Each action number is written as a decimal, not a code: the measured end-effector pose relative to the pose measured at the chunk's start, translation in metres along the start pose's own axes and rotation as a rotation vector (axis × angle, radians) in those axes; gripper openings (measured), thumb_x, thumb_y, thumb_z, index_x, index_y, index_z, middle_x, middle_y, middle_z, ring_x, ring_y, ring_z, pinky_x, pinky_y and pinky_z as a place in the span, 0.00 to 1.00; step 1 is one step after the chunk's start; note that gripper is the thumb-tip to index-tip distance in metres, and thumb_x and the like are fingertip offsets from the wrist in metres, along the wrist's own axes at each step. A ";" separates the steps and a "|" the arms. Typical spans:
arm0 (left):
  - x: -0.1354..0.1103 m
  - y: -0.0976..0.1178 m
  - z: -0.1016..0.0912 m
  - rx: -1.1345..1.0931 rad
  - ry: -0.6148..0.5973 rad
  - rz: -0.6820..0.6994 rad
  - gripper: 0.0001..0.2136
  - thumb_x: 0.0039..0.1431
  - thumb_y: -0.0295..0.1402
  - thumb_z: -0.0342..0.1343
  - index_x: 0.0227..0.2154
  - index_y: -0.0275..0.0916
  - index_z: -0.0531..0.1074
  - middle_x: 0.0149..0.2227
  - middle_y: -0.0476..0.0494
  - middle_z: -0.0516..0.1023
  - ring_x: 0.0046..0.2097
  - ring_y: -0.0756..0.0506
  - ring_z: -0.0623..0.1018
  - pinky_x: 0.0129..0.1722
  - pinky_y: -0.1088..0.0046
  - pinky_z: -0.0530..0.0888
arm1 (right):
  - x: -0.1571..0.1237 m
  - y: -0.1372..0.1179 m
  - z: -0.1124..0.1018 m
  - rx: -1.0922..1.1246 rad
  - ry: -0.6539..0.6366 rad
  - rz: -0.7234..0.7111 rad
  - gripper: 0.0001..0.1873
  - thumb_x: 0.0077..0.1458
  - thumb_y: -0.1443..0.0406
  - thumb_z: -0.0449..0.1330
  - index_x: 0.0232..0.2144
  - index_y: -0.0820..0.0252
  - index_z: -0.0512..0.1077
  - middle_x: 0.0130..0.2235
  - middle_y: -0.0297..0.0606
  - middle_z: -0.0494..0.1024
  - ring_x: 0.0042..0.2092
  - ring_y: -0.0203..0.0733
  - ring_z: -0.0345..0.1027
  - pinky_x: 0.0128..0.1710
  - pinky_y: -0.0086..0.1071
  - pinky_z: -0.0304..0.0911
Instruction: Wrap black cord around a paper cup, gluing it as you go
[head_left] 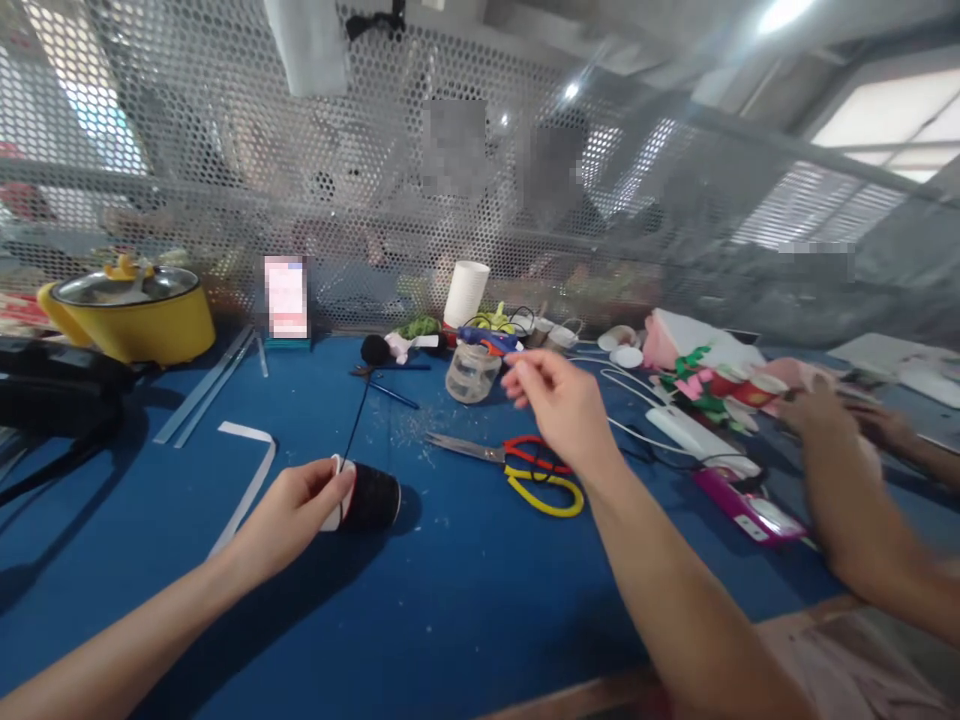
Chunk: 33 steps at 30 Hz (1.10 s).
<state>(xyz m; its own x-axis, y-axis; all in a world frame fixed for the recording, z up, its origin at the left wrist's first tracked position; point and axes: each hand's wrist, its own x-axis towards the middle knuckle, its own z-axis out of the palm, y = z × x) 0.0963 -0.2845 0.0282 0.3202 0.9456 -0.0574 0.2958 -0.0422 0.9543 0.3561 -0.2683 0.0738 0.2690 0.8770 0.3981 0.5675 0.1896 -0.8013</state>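
My left hand (296, 505) pinches a small paper cup (373, 497), lying on its side and wound with black cord around its body. A black strand (358, 420) rises from between those fingers toward a black ball (374, 349) farther back. My right hand (551, 400) is raised over the table with fingers curled together; what they hold, if anything, is hidden. Just beyond its fingertips a blue and orange glue gun (478, 338) rests on a clear jar (472, 375); whether they touch I cannot tell. Scissors (502, 455) with red and yellow handles lie open below.
A white strip (251, 490) and clear strips (206, 385) lie left, near a yellow pot (142, 320). A phone (286, 295) stands behind. To the right are a power strip (697, 437), a purple device (750, 507), artificial flowers (705, 385) and another person's arm (847, 490).
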 end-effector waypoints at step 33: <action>0.026 -0.005 0.006 0.086 0.095 -0.107 0.18 0.48 0.44 0.46 0.23 0.32 0.68 0.17 0.53 0.61 0.20 0.53 0.60 0.20 0.79 0.57 | -0.068 -0.014 0.027 0.279 -0.653 0.169 0.10 0.49 0.62 0.53 0.31 0.65 0.66 0.16 0.28 0.63 0.18 0.31 0.59 0.18 0.25 0.60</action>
<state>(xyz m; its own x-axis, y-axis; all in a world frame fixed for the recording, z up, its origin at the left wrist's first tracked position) 0.1084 -0.2619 0.0197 0.1974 0.9723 -0.1254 0.4008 0.0367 0.9154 0.3092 -0.3187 0.0460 -0.2336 0.9721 -0.0188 0.3165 0.0578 -0.9468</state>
